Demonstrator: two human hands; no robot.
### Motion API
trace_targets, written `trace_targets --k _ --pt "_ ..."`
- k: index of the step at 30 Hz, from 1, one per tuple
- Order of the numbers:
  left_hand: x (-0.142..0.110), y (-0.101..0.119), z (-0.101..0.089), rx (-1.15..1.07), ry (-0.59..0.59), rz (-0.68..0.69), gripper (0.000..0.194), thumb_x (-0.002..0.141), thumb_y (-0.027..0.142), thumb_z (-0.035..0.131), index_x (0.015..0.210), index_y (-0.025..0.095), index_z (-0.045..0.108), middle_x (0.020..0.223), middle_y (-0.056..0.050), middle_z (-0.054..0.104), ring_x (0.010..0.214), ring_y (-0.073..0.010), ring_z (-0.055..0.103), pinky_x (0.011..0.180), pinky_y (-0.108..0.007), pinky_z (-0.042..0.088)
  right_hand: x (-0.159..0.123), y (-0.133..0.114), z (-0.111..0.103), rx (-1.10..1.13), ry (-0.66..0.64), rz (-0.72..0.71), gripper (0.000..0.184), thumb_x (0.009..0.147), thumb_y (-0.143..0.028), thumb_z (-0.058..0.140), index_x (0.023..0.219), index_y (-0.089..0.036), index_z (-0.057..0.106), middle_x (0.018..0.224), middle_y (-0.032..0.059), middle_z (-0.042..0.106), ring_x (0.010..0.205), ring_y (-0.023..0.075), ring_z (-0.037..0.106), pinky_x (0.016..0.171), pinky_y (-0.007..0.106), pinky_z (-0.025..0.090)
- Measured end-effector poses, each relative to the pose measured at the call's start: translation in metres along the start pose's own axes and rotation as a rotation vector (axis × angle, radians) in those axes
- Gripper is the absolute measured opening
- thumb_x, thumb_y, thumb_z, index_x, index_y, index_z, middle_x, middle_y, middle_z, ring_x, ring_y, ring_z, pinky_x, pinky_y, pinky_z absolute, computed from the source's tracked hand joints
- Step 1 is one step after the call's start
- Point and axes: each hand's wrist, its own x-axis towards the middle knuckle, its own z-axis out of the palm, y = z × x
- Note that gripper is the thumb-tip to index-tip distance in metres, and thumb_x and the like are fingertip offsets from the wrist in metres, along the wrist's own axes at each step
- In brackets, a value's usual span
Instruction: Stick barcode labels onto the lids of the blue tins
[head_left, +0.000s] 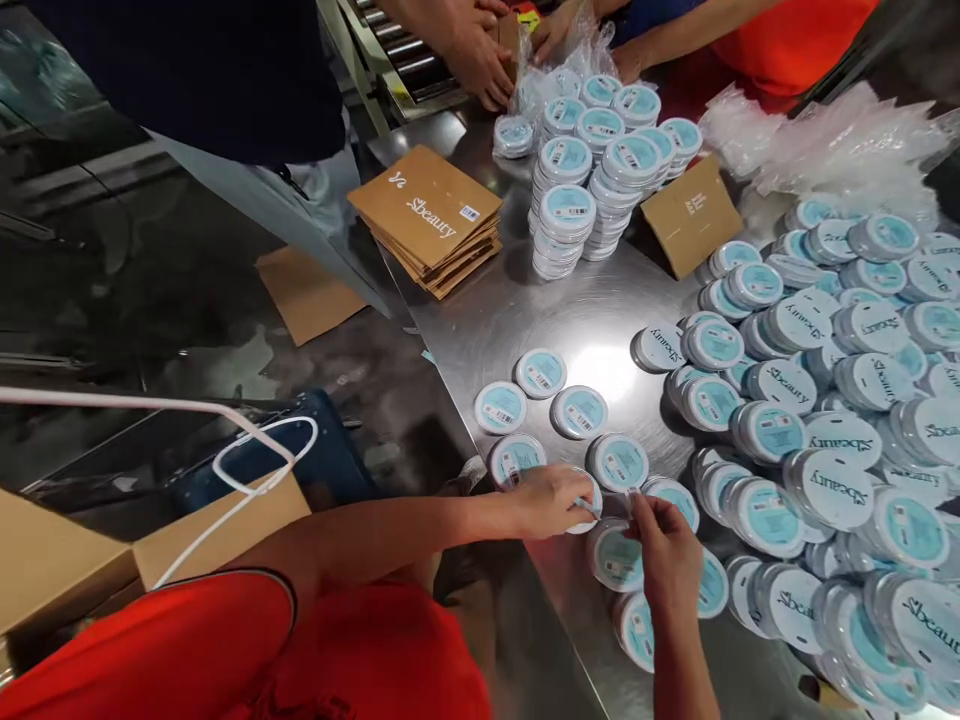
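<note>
My left hand (551,500) is over a round flat container (589,520) with a pale blue label, partly covering it. Its fingers are bent and pressed together; whatever they pinch is too small to make out. Just to the right, my right hand (664,535) has thumb and forefinger pinched at a small pale bit I cannot identify, close to another round container (619,462). Several more containers lie singly around both hands, label side up, including one at the table edge (517,460) and one below (617,555).
Many round containers (780,515) fill the right of the metal table (480,335). Stacks of them (566,210) stand at the back, near flat brown cartons (427,215), a propped carton (691,215) and clear plastic bags (847,140). Co-workers' hands (480,55) are beyond. An open cardboard box (217,520) is at left.
</note>
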Motion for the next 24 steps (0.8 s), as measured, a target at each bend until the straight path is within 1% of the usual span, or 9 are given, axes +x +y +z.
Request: trace_targets --k 2,3,4,6,8,10,15,20,24 --pt "0.015 -0.006 0.007 0.199 0.023 0.246 0.010 0.095 0.022 0.065 0.098 0.014 0.070 0.118 -0.010 0.075 0.118 -0.0268 0.064 0.097 -0.035 0.047 0.025 0.001 0.001 -0.064 -0.048 -0.022 0.051 0.069 -0.069 0.068 0.079 -0.020 0.067 0.064 0.0020 0.067 0.059 0.0193 0.060 0.059 0.031 0.047" --pt "0.021 -0.010 0.010 0.283 0.035 0.335 0.012 0.096 0.020 0.062 0.100 0.012 0.070 0.125 -0.011 0.073 0.125 -0.0286 0.060 0.100 -0.038 0.046 0.035 0.002 0.002 -0.097 -0.072 -0.035 0.050 0.069 -0.070 0.067 0.076 -0.020 0.067 0.063 0.0025 0.067 0.058 0.0193 0.060 0.059 0.031 0.046" --pt "0.027 -0.013 0.012 0.356 0.046 0.394 0.016 0.098 0.018 0.058 0.103 0.011 0.070 0.131 -0.013 0.070 0.130 -0.0298 0.058 0.102 -0.039 0.045 0.042 0.002 0.004 -0.126 -0.090 -0.047 0.050 0.069 -0.070 0.066 0.074 -0.020 0.066 0.062 0.0029 0.067 0.058 0.0193 0.060 0.058 0.031 0.045" --pt "0.033 -0.019 0.015 0.455 0.061 0.448 0.023 0.101 0.015 0.049 0.106 0.008 0.070 0.136 -0.014 0.067 0.135 -0.0298 0.055 0.103 -0.040 0.044 0.051 0.003 0.006 -0.178 -0.095 -0.066 0.050 0.069 -0.070 0.065 0.072 -0.020 0.066 0.061 0.0036 0.068 0.057 0.0195 0.060 0.058 0.031 0.045" --pt "0.036 -0.023 0.016 0.494 0.063 0.457 0.028 0.104 0.015 0.043 0.107 0.008 0.070 0.137 -0.014 0.067 0.135 -0.0289 0.055 0.104 -0.041 0.044 0.054 0.003 0.007 -0.229 -0.084 -0.069 0.049 0.068 -0.069 0.065 0.071 -0.020 0.067 0.060 0.0038 0.068 0.055 0.0196 0.061 0.059 0.031 0.044" --pt "0.035 -0.024 0.016 0.508 0.062 0.455 0.030 0.104 0.015 0.041 0.107 0.009 0.071 0.136 -0.013 0.068 0.135 -0.0281 0.055 0.104 -0.042 0.043 0.055 0.002 0.007 -0.257 -0.083 -0.065 0.048 0.069 -0.068 0.065 0.071 -0.021 0.067 0.059 0.0039 0.069 0.054 0.0198 0.061 0.059 0.031 0.044" --pt "0.034 -0.025 0.017 0.561 0.059 0.447 0.025 0.101 0.014 0.047 0.110 0.012 0.070 0.139 -0.011 0.066 0.138 -0.0262 0.052 0.107 -0.043 0.040 0.057 0.003 0.006 -0.308 -0.103 -0.063 0.047 0.070 -0.068 0.062 0.072 -0.021 0.068 0.064 0.0047 0.071 0.057 0.0205 0.062 0.060 0.032 0.045" --pt "0.033 -0.024 0.019 0.574 0.065 0.433 0.026 0.100 0.013 0.048 0.114 0.013 0.069 0.142 -0.010 0.064 0.139 -0.0261 0.051 0.108 -0.045 0.040 0.059 0.004 0.008 -0.363 -0.093 -0.055 0.044 0.072 -0.065 0.060 0.075 -0.022 0.068 0.071 0.0068 0.074 0.063 0.0234 0.066 0.065 0.033 0.046" --pt "0.032 -0.020 0.015 0.570 0.074 0.424 0.022 0.097 0.013 0.054 0.112 0.014 0.070 0.143 -0.012 0.063 0.136 -0.0263 0.052 0.105 -0.044 0.041 0.055 -0.002 0.010 -0.435 -0.083 -0.097 0.041 0.074 -0.063 0.054 0.074 -0.023 0.064 0.073 0.0106 0.075 0.069 0.0264 0.068 0.067 0.035 0.047"
